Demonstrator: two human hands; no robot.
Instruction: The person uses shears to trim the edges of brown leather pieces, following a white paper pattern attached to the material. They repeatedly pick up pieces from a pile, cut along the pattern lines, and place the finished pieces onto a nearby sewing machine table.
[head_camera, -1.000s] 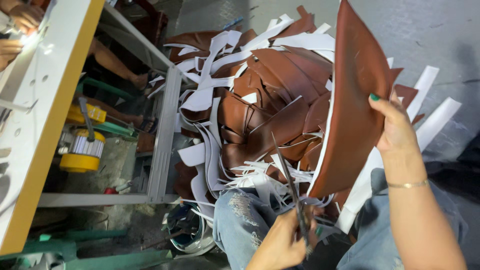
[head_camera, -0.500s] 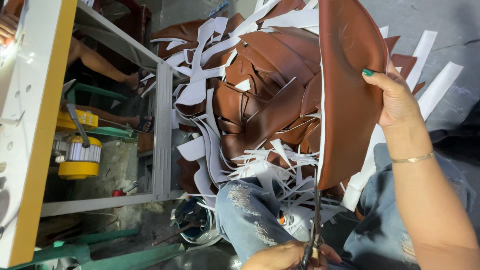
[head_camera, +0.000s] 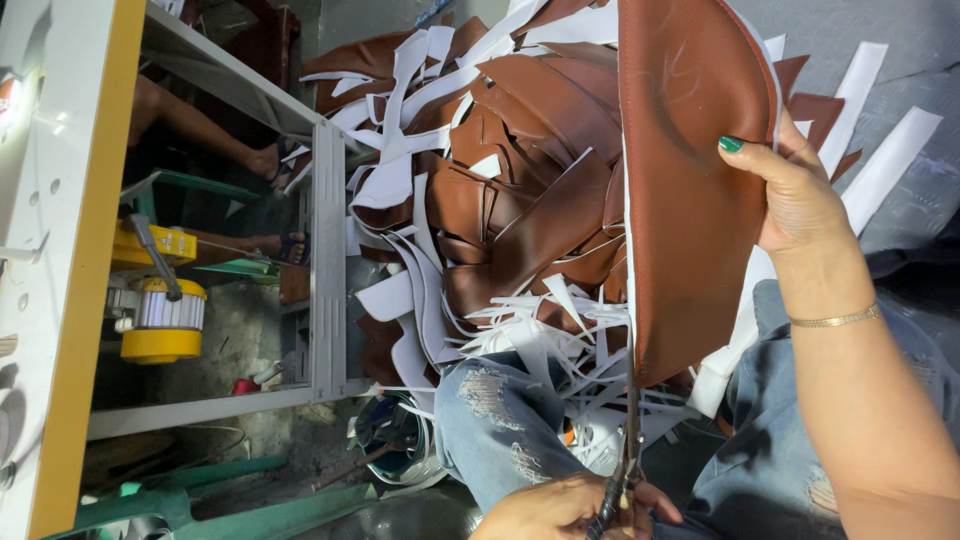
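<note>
Left hand (head_camera: 800, 195) pinches brown leatherette panel (head_camera: 690, 190) at its top edge, held up over lap. Right hand (head_camera: 570, 510) is clenched on scissors (head_camera: 628, 450) at panel's lower edge. Panel looks light, floppy (white backing); best held near the cut line.

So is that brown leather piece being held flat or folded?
Folded. The brown leather piece shows brown on its face with white edges meeting along one side, pinched by the right hand. The left hand holds scissors at its lower edge.
</note>
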